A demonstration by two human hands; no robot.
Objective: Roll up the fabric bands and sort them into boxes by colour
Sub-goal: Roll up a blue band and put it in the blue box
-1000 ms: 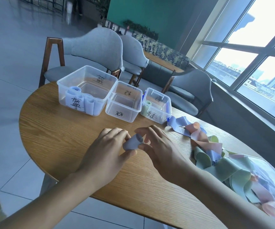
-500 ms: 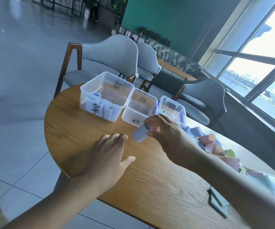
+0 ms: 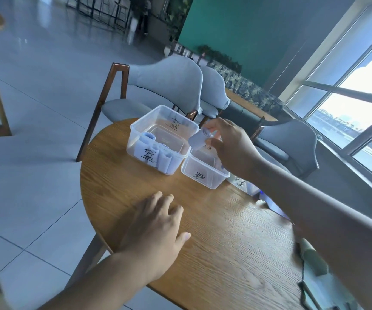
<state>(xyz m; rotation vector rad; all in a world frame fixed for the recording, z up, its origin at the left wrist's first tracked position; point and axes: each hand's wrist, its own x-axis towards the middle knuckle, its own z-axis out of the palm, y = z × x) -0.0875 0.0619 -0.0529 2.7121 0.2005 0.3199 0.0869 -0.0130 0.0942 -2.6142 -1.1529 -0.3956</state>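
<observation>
Nearest, at six o'clock, the left hand (image 3: 156, 229) rests flat on the table (image 3: 225, 242), fingers relaxed, holding nothing. Farther, at one o'clock, the right hand (image 3: 227, 144) pinches the blue roll (image 3: 199, 138), its axis pointing toward ten o'clock, the blue box (image 3: 135, 128) just beyond.

A round wooden bench (image 3: 214, 253) with visible grain carries three clear plastic boxes in a row near its far edge: the large box (image 3: 149, 121) at the left end holds several rolled pale blue bands (image 3: 164, 157), the middle box (image 3: 205, 175) touches its right side, and a third box (image 3: 244, 183) just beyond is mostly hidden by a forearm. The left hand (image 3: 156, 233) rests flat on the wood near the front edge, fingers spread loosely. At the right edge a green band (image 3: 312, 258) lies on the top, its surroundings blurred
</observation>
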